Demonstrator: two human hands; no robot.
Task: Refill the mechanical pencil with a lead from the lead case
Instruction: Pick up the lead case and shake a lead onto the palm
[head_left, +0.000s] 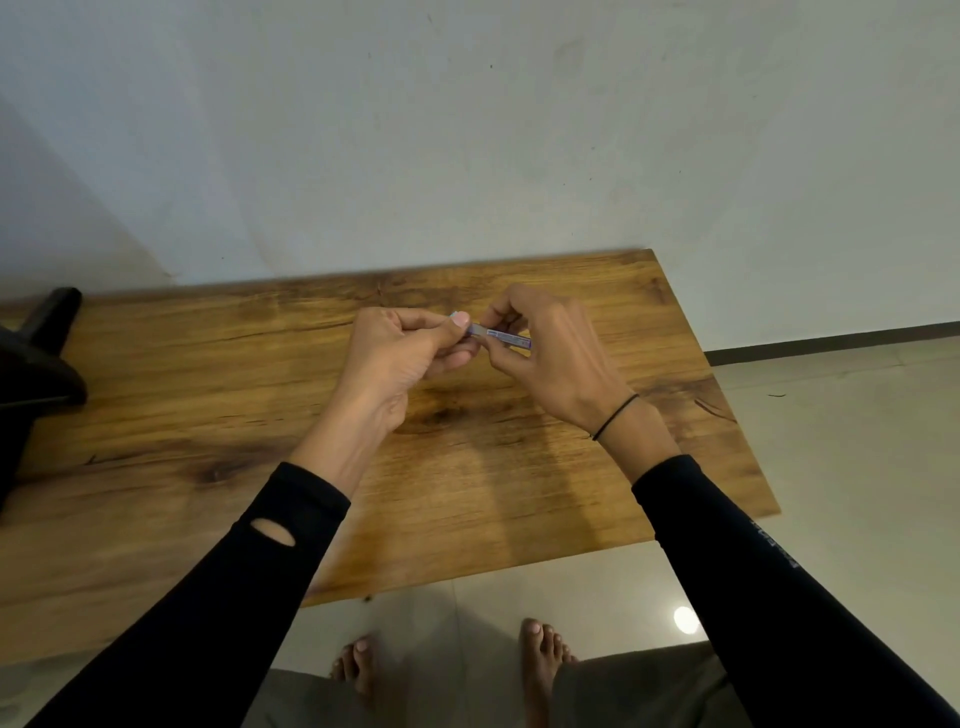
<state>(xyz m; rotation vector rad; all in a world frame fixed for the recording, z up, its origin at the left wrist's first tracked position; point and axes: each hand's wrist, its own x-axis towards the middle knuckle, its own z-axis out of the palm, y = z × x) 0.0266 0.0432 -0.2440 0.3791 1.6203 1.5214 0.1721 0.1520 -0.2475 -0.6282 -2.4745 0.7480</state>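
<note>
Lead case, above bench far edge: pinched between left hand and right hand. Risk: leads spilling if tipped.

Black long sleeves, bare hands and bare feet

Both arms wear close-fitting black sleeves ending short of the wrists. The left sleeve has an oval hole near its cuff; the right sleeve carries faint pale lettering along its outer edge, too blurred to read. A thin black band circles the right wrist. Grey-olive trousers cover the legs above the feet.
</note>
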